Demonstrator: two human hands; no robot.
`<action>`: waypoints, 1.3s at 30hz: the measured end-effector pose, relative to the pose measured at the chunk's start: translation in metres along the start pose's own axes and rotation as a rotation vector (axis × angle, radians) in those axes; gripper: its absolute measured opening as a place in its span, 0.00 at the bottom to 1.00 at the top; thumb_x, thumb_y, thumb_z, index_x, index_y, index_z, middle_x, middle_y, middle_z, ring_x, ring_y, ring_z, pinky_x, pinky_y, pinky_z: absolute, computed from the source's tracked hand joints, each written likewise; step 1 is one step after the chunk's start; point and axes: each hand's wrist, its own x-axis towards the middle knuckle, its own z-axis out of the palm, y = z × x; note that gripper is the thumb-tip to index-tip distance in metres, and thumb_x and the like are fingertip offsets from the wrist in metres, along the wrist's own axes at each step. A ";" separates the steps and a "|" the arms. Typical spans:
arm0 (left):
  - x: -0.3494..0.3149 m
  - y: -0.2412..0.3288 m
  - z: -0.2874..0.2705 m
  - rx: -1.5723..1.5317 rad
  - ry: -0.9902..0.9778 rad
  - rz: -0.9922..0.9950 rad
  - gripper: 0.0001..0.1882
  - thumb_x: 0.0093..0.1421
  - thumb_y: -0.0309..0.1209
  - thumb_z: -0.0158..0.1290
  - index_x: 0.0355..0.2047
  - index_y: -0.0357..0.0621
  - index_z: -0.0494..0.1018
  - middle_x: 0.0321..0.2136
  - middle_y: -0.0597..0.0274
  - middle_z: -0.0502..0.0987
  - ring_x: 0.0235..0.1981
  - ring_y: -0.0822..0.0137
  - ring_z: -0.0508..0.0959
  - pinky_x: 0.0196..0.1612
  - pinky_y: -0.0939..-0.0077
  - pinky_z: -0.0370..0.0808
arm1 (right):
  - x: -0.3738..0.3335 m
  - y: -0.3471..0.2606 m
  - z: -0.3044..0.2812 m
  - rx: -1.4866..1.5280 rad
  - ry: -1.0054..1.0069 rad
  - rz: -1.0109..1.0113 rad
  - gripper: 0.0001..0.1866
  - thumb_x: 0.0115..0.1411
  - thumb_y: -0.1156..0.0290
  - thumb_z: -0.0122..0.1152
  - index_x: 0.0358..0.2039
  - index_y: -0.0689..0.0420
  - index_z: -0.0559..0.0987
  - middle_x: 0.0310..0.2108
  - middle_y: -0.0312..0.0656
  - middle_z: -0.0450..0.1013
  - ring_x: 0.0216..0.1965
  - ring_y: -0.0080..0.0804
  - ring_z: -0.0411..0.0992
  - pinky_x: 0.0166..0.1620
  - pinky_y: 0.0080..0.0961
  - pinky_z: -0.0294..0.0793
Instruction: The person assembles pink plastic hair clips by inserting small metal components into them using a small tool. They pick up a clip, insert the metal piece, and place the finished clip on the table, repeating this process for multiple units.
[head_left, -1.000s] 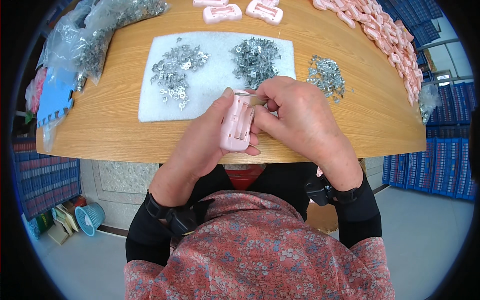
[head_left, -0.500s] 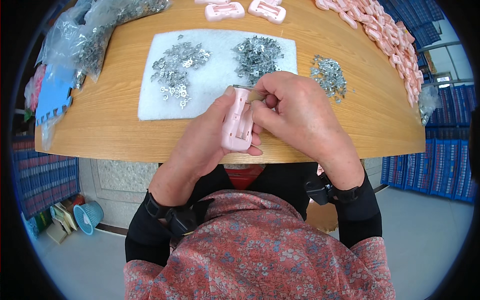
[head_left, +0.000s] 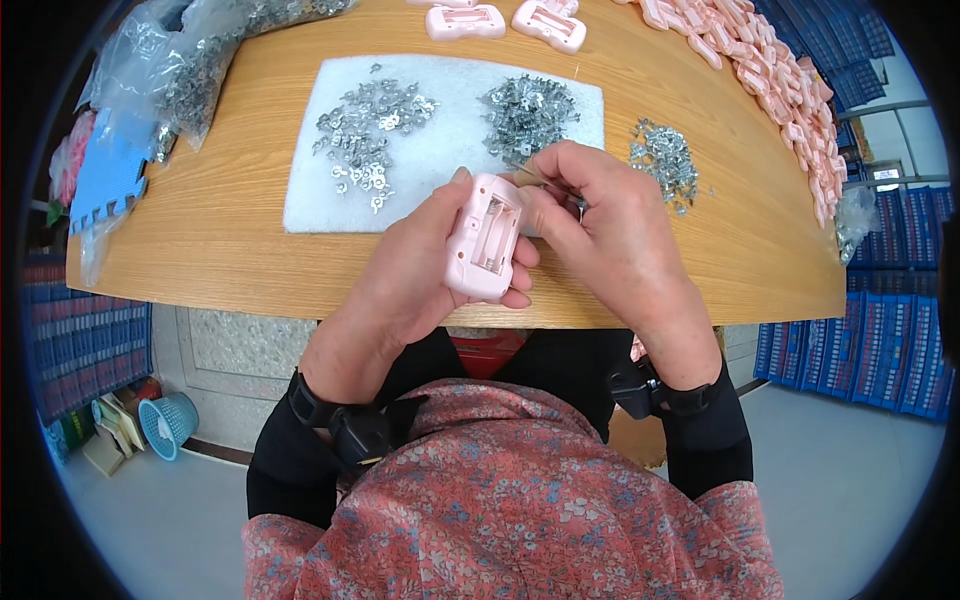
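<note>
My left hand (head_left: 400, 265) is closed round a pale pink plastic battery housing (head_left: 460, 245), its open battery compartment facing up and small metal contacts at the compartment's ends. Just right of the housing's top end, my right hand (head_left: 625, 215) pinches thin metal tweezers (head_left: 545, 180); whether their tips hold anything I cannot tell. Beyond both hands lies a white foam sheet (head_left: 450, 185). It carries a loose pile of small metal contacts (head_left: 365, 130) on the left and a denser pile of metal pieces (head_left: 530, 110) on the right.
Small metal parts (head_left: 665, 160) lie on the wooden table (head_left: 220, 240) right of the sheet. Pink housings (head_left: 775, 85) are heaped along the right edge; more housings (head_left: 466, 22) lie at the back. A plastic bag of metal pieces (head_left: 200, 85) and a blue foam mat (head_left: 110, 175) are left.
The housing has turned so its compartment shows more fully. My right hand and the tweezers have drawn slightly away from it to the right; the view has shifted a little.
</note>
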 end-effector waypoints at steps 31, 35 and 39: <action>-0.016 0.011 0.014 0.099 -0.065 0.084 0.23 0.71 0.43 0.40 0.57 0.37 0.66 0.25 0.68 0.66 0.23 0.76 0.66 0.29 0.75 0.71 | -0.028 0.020 0.002 0.844 -0.017 0.280 0.16 0.64 0.69 0.62 0.49 0.64 0.75 0.23 0.24 0.66 0.26 0.10 0.61 0.31 0.13 0.64; -0.018 0.008 0.015 -0.064 -0.115 0.015 0.26 0.70 0.46 0.42 0.58 0.40 0.65 0.24 0.69 0.64 0.22 0.76 0.63 0.27 0.76 0.67 | -0.027 0.020 0.006 0.830 -0.069 0.251 0.18 0.62 0.74 0.63 0.53 0.63 0.75 0.28 0.26 0.70 0.29 0.09 0.65 0.36 0.11 0.68; -0.014 0.005 0.008 -0.105 -0.215 -0.052 0.22 0.69 0.46 0.43 0.55 0.45 0.66 0.25 0.68 0.64 0.22 0.75 0.62 0.26 0.76 0.63 | -0.025 0.021 0.007 0.765 -0.052 0.248 0.16 0.60 0.68 0.67 0.45 0.64 0.78 0.22 0.24 0.64 0.25 0.10 0.59 0.31 0.12 0.63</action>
